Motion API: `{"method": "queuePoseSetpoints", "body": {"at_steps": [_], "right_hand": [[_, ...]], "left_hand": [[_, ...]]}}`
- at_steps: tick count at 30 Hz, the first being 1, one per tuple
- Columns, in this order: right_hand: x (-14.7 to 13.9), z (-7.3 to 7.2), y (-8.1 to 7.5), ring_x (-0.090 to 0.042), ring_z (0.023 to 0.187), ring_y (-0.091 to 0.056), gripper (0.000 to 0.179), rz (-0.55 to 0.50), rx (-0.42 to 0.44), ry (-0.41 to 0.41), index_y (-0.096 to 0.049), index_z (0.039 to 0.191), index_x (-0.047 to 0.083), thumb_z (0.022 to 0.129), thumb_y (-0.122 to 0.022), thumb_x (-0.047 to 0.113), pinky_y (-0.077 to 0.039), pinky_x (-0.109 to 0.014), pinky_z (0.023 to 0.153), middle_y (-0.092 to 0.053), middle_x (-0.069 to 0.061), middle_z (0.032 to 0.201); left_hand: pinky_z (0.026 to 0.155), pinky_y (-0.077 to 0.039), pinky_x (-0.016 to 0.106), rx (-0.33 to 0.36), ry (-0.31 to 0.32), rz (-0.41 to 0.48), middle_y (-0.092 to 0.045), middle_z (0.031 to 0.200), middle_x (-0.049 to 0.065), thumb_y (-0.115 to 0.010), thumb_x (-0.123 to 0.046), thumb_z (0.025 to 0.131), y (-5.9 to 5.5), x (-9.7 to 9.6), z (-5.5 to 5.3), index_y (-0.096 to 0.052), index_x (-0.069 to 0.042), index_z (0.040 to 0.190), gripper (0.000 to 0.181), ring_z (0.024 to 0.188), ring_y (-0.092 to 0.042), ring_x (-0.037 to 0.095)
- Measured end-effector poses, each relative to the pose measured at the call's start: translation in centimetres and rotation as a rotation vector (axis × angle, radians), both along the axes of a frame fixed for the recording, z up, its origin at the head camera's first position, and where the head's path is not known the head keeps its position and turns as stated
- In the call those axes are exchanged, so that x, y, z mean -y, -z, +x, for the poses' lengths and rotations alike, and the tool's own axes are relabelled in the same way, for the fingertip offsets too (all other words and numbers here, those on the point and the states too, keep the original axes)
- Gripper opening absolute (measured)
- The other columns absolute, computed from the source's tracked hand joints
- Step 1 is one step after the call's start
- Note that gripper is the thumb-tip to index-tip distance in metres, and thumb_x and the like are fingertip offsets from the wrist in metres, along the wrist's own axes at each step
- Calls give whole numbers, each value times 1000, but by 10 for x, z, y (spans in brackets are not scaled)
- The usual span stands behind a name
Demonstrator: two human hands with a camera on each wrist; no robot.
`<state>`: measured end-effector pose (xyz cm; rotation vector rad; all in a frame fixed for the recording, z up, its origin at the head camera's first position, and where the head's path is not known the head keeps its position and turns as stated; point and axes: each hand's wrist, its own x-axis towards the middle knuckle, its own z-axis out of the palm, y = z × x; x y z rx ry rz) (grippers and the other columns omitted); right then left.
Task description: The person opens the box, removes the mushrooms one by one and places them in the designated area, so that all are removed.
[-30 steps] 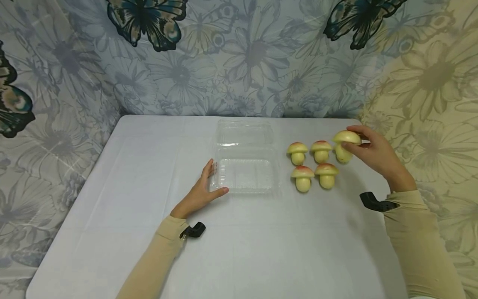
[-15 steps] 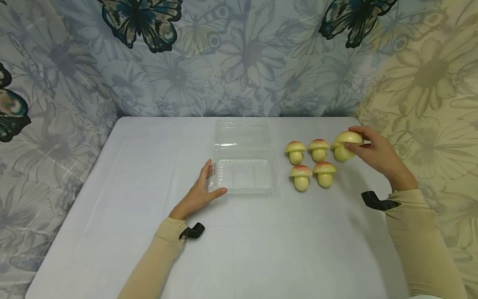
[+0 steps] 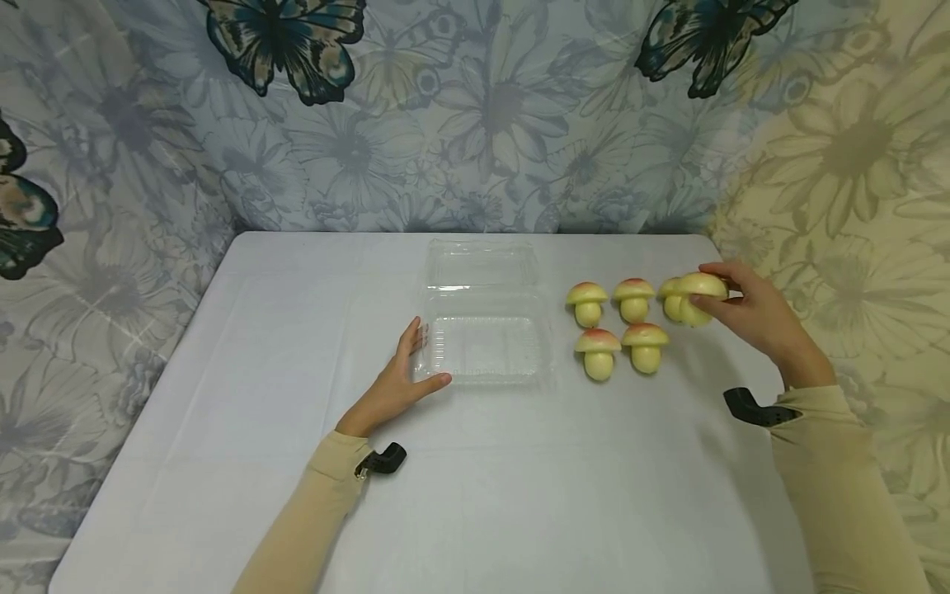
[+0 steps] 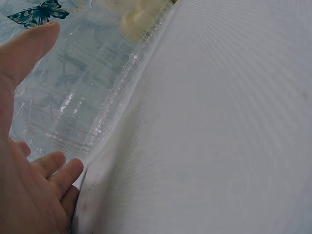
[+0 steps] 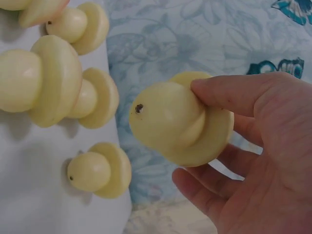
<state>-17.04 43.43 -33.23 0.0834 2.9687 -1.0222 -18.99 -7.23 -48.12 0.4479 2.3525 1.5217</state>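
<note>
A toy mushroom (image 3: 701, 290) with a pale yellow cap is pinched between the thumb and fingers of my right hand (image 3: 764, 318), at the table's right side. The right wrist view shows this mushroom (image 5: 165, 114) lifted off the table, its stem end with a dark spot. Partly hidden behind it stands another mushroom (image 3: 670, 301). My left hand (image 3: 393, 386), fingers spread, lies along the left side of a clear plastic clamshell container (image 3: 486, 351), whose lid (image 3: 482, 264) is folded back. Whether the left fingers press on its wall is hard to tell.
Several more mushrooms with reddish cap tops, such as the front left mushroom (image 3: 599, 355) and the back left mushroom (image 3: 588, 304), stand in two rows right of the container. A white cloth covers the table (image 3: 519, 495); patterned fabric (image 3: 505, 124) hangs behind it.
My right hand has shifted slightly right and toward me with the held mushroom, and the mushroom behind it has come into sight. The left hand and the container stay put.
</note>
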Motion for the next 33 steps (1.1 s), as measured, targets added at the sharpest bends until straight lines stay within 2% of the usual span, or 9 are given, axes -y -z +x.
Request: {"method": "queuePoseSetpoints", "body": {"at_steps": [5,9,18,20,25,26,28,31,33], "right_hand": [[-5,2,9,15,93,-42,61,3,12,9,-43,150,1,101,-63,32,-44,-9,68,-48,-21,141],[-6,3,12,11,95,-42,62,1,10,8,-43,150,1,101,-63,33,-44,-10,68,-48,-23,141],[-10,7,17,12,95,-41,66,17,52,11,-43,151,3,101,-61,41,-44,-12,68,-49,-24,141],[-10,7,19,6,98,-43,67,24,66,17,-42,151,4,100,-61,43,-45,-13,68,-49,-26,142],[-11,8,24,-23,113,-49,69,29,90,21,-41,152,3,100,-60,45,-45,-14,67,-48,-29,143],[-12,8,25,-24,114,-49,69,25,93,20,-40,152,3,101,-60,44,-45,-13,67,-48,-29,143],[-13,9,27,-20,112,-50,68,13,94,16,-40,152,2,101,-60,43,-45,-12,67,-47,-30,144],[-14,11,31,-3,103,-47,68,2,97,12,-39,152,1,101,-60,42,-45,-12,68,-47,-31,144],[-15,12,33,-2,103,-47,69,0,106,13,-38,153,1,101,-60,41,-45,-12,68,-47,-31,144]], "left_hand": [[126,-12,61,5,5,0,-12,171,-1,-78,-53,85,1,0,0,7,-32,163,117,159,-14,22],[126,-12,61,0,4,0,-12,171,0,-78,-54,85,1,0,0,7,-30,164,117,159,-14,23],[125,-13,62,-16,7,-6,-13,171,3,-77,-54,85,2,-1,1,6,-27,164,118,159,-15,25],[125,-13,62,-21,5,-2,-13,171,2,-77,-53,85,2,-1,1,6,-26,164,117,159,-16,25],[126,-12,61,-17,3,1,-13,171,2,-77,-52,86,2,-1,2,6,-27,164,117,159,-15,24],[126,-12,61,-13,3,2,-13,171,1,-77,-53,86,1,-1,2,6,-27,164,117,159,-15,23],[126,-12,61,-6,2,3,-13,171,0,-77,-53,86,1,0,2,6,-28,164,117,159,-14,23],[126,-11,61,2,3,6,-12,171,-1,-77,-54,85,1,0,1,7,-31,163,117,159,-14,22],[126,-11,61,2,2,6,-12,171,-2,-77,-54,85,1,0,1,7,-31,163,116,159,-14,22]]}}
